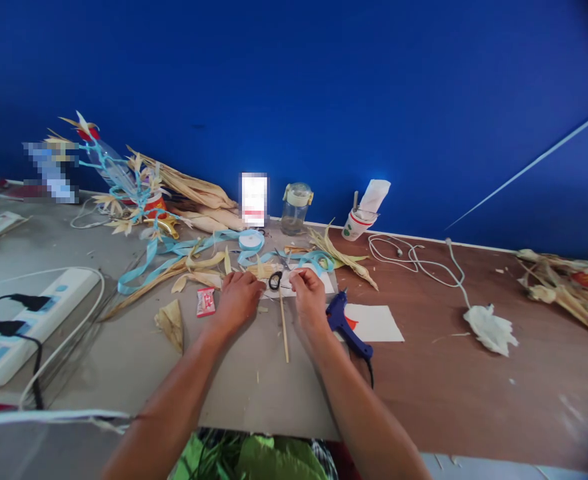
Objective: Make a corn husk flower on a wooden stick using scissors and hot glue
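Blue wall (294,87) is rising behind a grey and brown table (449,393); the left hand (241,295) is facing palm down near dry husks (209,279), its grip hidden, so whether it is holding anything cannot be told; the right hand (309,291) is keeping thumb and fingertips close, any item in that grip being too small to tell; between the hands a black loop (275,280) is lying, a pale stick (285,330) pointing toward the near edge; at right a blue glue gun (349,327) is lying partly over white paper (381,323).
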